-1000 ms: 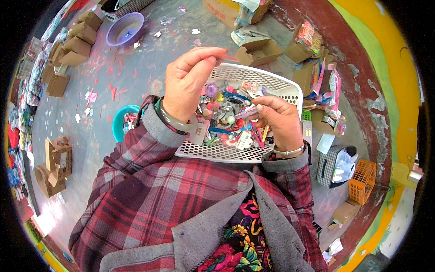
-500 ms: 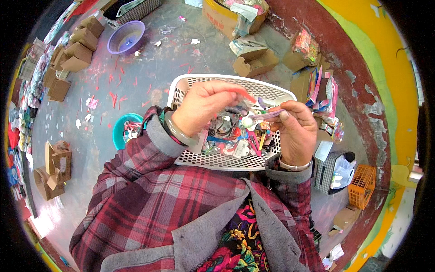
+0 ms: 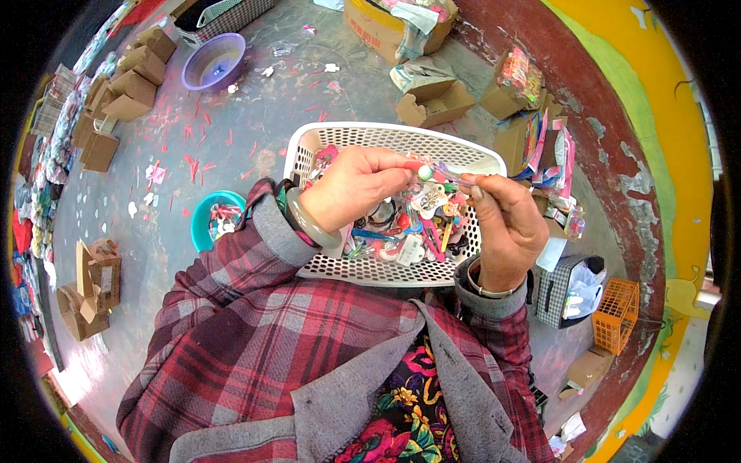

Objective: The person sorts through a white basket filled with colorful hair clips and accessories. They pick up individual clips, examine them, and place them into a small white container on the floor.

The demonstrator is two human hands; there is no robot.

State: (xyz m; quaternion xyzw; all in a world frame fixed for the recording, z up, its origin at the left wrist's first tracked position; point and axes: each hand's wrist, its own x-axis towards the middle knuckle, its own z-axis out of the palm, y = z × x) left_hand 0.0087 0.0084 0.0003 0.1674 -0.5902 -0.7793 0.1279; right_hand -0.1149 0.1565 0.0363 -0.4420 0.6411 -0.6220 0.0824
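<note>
Both my hands are raised over a white perforated plastic basket (image 3: 370,134) full of small colourful bits, among them hair clips and pieces like trinkets. My left hand (image 3: 347,185) pinches a short red strip (image 3: 414,165) between thumb and fingertips. With thumb and forefinger my right hand (image 3: 505,220) grips a thin purple band (image 3: 454,177). A pale green-and-white ball (image 3: 425,173) sits at the band's far end, right beside the red strip. Whether strip and ball touch I cannot tell. A white card (image 3: 410,251) lies among the pieces.
A teal bowl (image 3: 201,224) holding red and white bits stands left of the basket. Further off are a purple basin (image 3: 214,63) and open cardboard boxes (image 3: 436,104). Orange crate (image 3: 617,310) and checked bag (image 3: 553,297) stand at right. Red scraps litter the floor.
My left hand has shifted slightly right, bringing the red strip down to the ball. My right hand has moved a little right and down, and the ball has risen above the pile.
</note>
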